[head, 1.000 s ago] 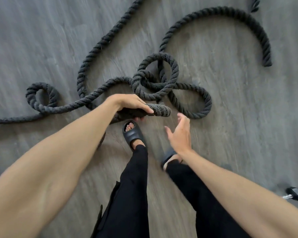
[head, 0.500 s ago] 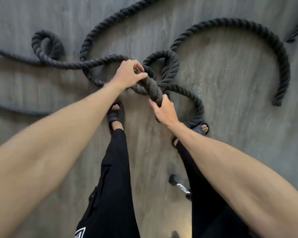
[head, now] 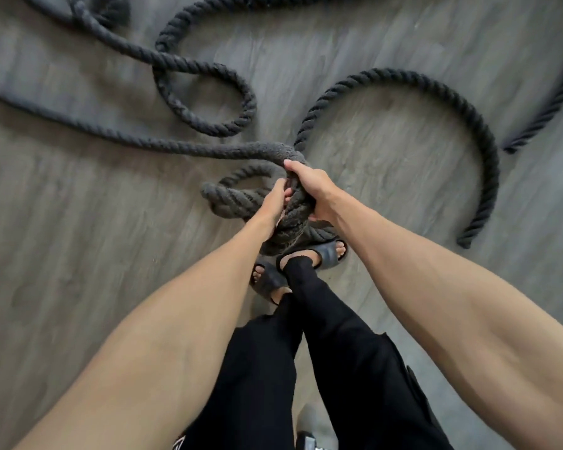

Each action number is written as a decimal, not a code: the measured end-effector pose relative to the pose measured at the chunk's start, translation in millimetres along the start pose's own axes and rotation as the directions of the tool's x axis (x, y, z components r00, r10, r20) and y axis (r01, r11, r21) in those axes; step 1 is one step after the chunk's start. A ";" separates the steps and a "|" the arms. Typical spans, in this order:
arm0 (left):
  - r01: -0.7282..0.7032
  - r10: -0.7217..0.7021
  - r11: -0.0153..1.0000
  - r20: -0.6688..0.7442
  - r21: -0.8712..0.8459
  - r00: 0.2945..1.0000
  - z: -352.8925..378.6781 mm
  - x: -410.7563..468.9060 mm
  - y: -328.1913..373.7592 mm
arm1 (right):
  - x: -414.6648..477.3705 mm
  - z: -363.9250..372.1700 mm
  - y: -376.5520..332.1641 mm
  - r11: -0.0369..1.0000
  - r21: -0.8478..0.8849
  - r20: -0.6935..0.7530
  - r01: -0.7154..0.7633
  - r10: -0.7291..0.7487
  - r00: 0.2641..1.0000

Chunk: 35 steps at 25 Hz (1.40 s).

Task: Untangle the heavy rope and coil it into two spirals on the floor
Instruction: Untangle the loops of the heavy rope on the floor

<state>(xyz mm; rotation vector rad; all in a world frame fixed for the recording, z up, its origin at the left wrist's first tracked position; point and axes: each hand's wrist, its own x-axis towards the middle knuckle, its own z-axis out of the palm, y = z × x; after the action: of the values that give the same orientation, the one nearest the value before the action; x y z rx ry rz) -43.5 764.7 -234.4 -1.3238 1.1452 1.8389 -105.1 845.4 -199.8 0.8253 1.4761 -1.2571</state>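
A thick dark grey rope (head: 189, 147) lies tangled across the grey floor. Both hands hold a bunched part of it raised just in front of my feet. My left hand (head: 273, 203) grips the bunch from the left, its fingers curled into the strands. My right hand (head: 312, 190) grips the same bunch from the right, its thumb over the top. One loop (head: 221, 121) lies on the floor beyond the hands. A long arc (head: 462, 102) curves off to the right and ends in a free end (head: 465, 240).
My feet in dark slides (head: 329, 253) stand crossed right under the held bunch, black trousers below. Another stretch of rope (head: 546, 108) runs along the right edge. A small metallic object (head: 304, 441) shows at the bottom edge. Grey wood-look floor (head: 78, 254) lies to the left.
My hands have drawn together on the bunched rope and lifted it near my feet. The knot has loosened into one open loop on the floor, and my feet have crossed.
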 end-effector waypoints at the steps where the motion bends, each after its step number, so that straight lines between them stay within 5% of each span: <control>1: 0.023 -0.025 0.999 0.071 0.022 0.997 -7.3 -1.4 -10.2 | 0.1 -1.1 3.6 1.000 -0.010 0.015 -0.024 0.024 1.000; 5: 0.000 -0.046 0.973 0.194 0.230 0.980 -32.0 -21.7 -64.1 | 3.9 -1.4 24.4 0.995 -0.099 0.016 -0.031 0.033 0.999; 8: 0.019 -0.020 1.000 0.121 0.010 0.992 -45.0 -40.2 -87.9 | 1.8 -0.9 56.1 0.999 0.034 0.061 -0.035 0.033 0.998; 10: 0.044 -0.009 0.978 0.171 -0.203 0.985 -52.9 -48.7 -87.9 | -2.3 -7.0 88.5 0.961 -0.259 0.050 0.095 -0.085 0.995; 12: 0.043 0.032 0.921 0.185 -0.387 0.982 -51.8 -57.0 -81.4 | -4.5 -23.8 120.8 0.656 -0.692 0.285 0.300 -0.133 0.949; 15: 0.031 0.073 0.784 0.140 -0.620 0.987 -28.1 -70.5 -87.1 | -19.7 -50.2 140.2 0.217 -0.841 0.527 0.496 0.118 0.842; 21: -0.050 0.112 0.518 0.009 -0.854 0.994 39.7 -85.0 -141.5 | -43.7 -122.8 139.1 0.004 -0.777 0.622 0.629 0.159 0.767; 25: -0.118 0.041 0.572 -0.116 -0.812 0.992 82.5 -83.9 -187.8 | -66.3 -180.1 168.0 0.067 -0.825 0.565 0.561 0.077 0.822; 28: -0.155 -0.063 0.813 -0.348 -0.562 0.935 117.1 -81.3 -231.4 | -66.6 -222.3 186.8 0.163 -0.890 0.428 0.426 -0.027 0.903; 30: -0.183 0.003 0.930 -0.492 -0.318 0.870 144.2 -74.7 -268.3 | -65.4 -250.5 194.0 0.232 -0.902 0.355 0.365 -0.087 0.931; 35: -0.301 0.165 0.906 -0.407 -0.297 0.898 247.1 -83.2 -355.2 | -88.2 -291.0 216.9 0.421 -0.797 0.378 0.433 -0.210 0.901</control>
<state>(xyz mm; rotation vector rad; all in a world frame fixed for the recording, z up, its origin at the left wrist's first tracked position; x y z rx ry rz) 175.0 1147.3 -229.6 -1.8785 1.2512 2.1007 48.2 1185.7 -187.3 -0.3276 1.8451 -0.6157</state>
